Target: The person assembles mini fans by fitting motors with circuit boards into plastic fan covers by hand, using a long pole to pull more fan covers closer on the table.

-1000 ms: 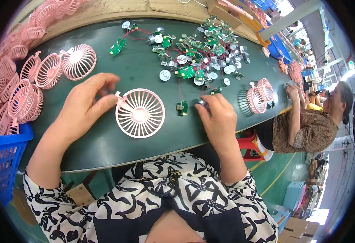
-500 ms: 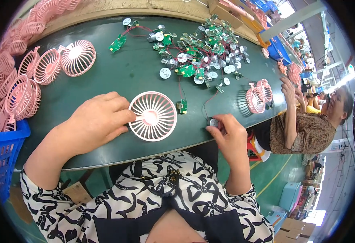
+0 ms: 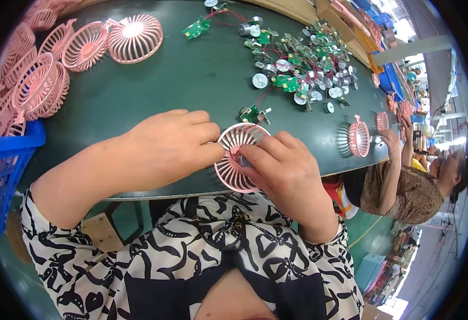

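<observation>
A round pink fan grille lies near the table's front edge. My left hand is closed on its left rim, fingertips pinching it. My right hand reaches over the grille's right side, holding a small silver motor at the pink hub. The fingers partly cover the motor, so I cannot tell how far it sits in the hub. Just beyond the grille is a green circuit board with red wire.
A heap of wired circuit boards and motors lies beyond my hands. Pink grilles are at far left, some piled above a blue basket. Another grille stands at right, near a co-worker.
My right hand has brought the motor leftward from beside the grille to its hub. The attached board has shifted behind the grille. My left hand still grips the rim; the whole view has shifted.
</observation>
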A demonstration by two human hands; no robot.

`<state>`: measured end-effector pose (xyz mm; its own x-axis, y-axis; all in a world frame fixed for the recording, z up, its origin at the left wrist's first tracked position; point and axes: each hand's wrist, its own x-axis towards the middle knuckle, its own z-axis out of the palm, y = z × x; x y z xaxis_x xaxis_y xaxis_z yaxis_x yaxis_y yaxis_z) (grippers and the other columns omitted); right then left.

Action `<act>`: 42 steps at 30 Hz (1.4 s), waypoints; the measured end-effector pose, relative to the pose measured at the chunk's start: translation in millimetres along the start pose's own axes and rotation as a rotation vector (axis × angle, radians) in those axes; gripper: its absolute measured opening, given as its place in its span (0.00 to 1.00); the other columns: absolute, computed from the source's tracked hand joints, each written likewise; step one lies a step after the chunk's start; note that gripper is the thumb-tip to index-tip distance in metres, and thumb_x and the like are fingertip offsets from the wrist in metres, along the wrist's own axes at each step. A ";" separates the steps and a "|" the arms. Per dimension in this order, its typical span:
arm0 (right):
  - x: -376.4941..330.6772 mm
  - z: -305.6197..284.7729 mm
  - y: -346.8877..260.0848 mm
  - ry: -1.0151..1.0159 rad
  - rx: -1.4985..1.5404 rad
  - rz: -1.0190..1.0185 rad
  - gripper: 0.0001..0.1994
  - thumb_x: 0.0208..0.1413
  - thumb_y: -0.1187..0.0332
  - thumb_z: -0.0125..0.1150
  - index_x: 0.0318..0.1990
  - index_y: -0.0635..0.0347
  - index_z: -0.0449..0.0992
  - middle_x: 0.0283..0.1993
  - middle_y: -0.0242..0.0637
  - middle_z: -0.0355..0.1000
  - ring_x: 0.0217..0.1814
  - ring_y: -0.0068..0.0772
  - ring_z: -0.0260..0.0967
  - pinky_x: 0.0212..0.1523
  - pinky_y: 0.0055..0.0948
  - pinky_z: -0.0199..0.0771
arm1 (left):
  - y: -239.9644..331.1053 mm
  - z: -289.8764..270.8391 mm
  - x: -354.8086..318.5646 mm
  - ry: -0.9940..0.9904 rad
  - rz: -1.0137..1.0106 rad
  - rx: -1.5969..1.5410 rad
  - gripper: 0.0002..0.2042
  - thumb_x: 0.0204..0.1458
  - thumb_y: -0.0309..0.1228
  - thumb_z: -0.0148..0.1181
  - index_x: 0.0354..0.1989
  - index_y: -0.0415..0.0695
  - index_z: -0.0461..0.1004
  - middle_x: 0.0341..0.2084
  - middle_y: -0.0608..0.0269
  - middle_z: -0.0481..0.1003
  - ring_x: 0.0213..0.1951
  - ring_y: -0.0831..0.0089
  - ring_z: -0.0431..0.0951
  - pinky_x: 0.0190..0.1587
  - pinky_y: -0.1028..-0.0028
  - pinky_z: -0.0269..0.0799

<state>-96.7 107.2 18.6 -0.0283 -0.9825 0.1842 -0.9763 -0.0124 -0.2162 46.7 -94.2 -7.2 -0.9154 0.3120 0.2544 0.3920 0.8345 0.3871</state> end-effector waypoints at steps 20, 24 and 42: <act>-1.3 3.4 -5.1 -0.010 -0.015 0.042 0.17 0.48 0.58 0.68 0.42 0.56 0.74 0.40 0.33 0.70 0.39 0.33 0.71 0.34 0.33 0.67 | -4.1 9.1 -3.8 0.068 0.025 0.015 0.11 0.42 0.27 0.62 0.37 0.44 0.74 0.33 0.63 0.71 0.39 0.64 0.73 0.41 0.67 0.73; -24.3 11.8 4.7 0.028 0.097 -0.095 0.30 0.49 0.53 0.65 0.59 0.56 0.73 0.58 0.39 0.69 0.46 0.36 0.71 0.40 0.33 0.69 | -5.2 6.6 -3.1 0.054 0.016 0.017 0.11 0.42 0.27 0.62 0.36 0.44 0.74 0.33 0.63 0.71 0.38 0.64 0.73 0.41 0.66 0.73; -107.7 15.8 61.8 0.499 -0.304 0.369 0.22 0.42 0.72 0.71 0.49 0.57 0.80 0.51 0.44 0.74 0.50 0.48 0.72 0.50 0.41 0.71 | -67.1 -44.1 -40.9 0.340 -0.653 0.708 0.25 0.46 0.28 0.67 0.55 0.40 0.70 0.56 0.47 0.69 0.57 0.48 0.69 0.58 0.58 0.68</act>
<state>-150.6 209.3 -29.8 -0.3941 -0.7084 0.5856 -0.8987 0.4303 -0.0844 61.9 -182.9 -4.5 -0.8135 -0.3536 0.4617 -0.4195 0.9067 -0.0446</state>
